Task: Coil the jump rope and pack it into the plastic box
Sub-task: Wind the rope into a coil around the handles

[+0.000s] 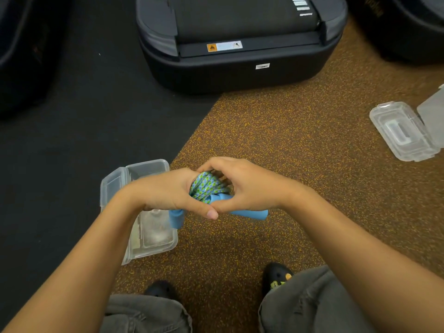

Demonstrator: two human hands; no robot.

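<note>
Head view: left hand (165,191) and right hand (245,186) close together around the coiled rope (207,186), thumbs touching; blue handles (249,213) protrude below. Bundle hangs beside the open box (153,236) on the floor. Loosening either grip would likely let the coils spring apart. A second box (401,133) lies well apart, right; a treadmill (240,44) stands ahead. Nothing blocks the box.

Blue-green patterned jump rope (206,186) with light blue handles (249,213); clear plastic box (153,234); brown, yellow-speckled floor (288,152).
</note>
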